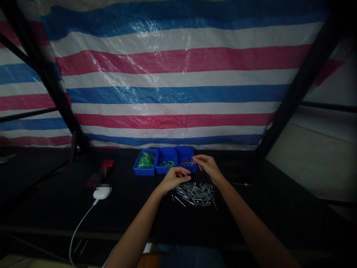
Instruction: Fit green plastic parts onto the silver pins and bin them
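Observation:
A loose pile of thin silvery metal pins (196,194) lies on the black table. At the pile's upper left is my left hand (176,178), its fingers curled together; what they hold, if anything, is too small to tell. My right hand (206,166) pinches at the right edge of the right blue bin (184,150), which has similar metal pieces in it. Something small and thin shows at its fingertips, too small to name. Beside it, the middle blue bin (166,154) contains small green pieces, and the left blue bin (144,172) holds a bag of green pieces.
A white rounded device (102,192) with a cable lies on the left of the table (125,208), near a blurred red object (108,163). Striped sheeting (173,95) hangs behind, between dark slanted frame posts.

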### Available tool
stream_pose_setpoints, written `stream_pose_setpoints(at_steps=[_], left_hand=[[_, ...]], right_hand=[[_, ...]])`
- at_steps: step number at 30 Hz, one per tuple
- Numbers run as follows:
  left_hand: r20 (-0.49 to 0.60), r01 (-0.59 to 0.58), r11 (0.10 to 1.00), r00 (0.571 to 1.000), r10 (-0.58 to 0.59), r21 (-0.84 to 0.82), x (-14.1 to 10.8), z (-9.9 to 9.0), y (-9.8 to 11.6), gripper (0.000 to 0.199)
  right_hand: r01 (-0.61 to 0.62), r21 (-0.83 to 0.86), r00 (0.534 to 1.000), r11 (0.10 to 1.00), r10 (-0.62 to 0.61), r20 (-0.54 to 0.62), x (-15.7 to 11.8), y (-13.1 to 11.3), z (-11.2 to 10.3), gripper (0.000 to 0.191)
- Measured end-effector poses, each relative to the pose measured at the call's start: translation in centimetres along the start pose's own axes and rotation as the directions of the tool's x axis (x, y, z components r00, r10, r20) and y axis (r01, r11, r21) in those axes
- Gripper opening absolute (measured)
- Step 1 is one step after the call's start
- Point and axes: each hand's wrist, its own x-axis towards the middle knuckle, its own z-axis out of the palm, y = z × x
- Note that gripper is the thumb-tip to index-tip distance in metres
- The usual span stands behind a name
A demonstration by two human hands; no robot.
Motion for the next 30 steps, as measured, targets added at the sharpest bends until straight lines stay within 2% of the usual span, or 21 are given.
stream_pose_setpoints(at_steps=[3,5,11,15,21,25,30], left_hand=[[0.004,-0.012,1.0,1.0,0.012,0.025,0.2,0.0,-0.3,0.038],[0.006,-0.023,0.999,1.0,0.023,0.034,0.3,0.0,-0.4,0.038],[-0.005,-0.045,0.996,0.999,0.046,0.075,0.4,0.0,-1.0,0.04],[0.011,-0.066,0.993,0.998,0.065,0.095,0.4,0.1,-1.2,0.039],[0.007,-0.075,0.991,0.997,0.075,0.114,0.4,0.2,-1.1,0.036],[0.006,-0.077,0.99,0.997,0.077,0.117,0.4,0.2,-1.1,0.036],[0.001,-0.092,0.989,0.996,0.093,0.112,0.4,0.2,-1.0,0.035]], right_hand=[[0.071,-0.095,0.993,0.993,-0.079,-0.087,0.5,0.7,-0.7,0.041],[0.138,-0.205,0.981,0.969,-0.162,-0.103,0.9,1.2,-0.9,0.038],[0.215,-0.453,0.968,0.865,-0.251,-0.021,2.1,1.5,-0.6,0.031],[0.287,-0.595,0.949,0.75,-0.309,0.069,2.9,1.1,0.0,0.025],[0.31,-0.729,0.95,0.61,-0.225,0.215,3.6,0.6,0.5,0.021],[0.315,-0.748,0.948,0.585,-0.15,0.281,3.9,0.8,0.4,0.022],[0.294,-0.775,0.954,0.56,-0.116,0.277,3.8,1.1,0.5,0.022]])
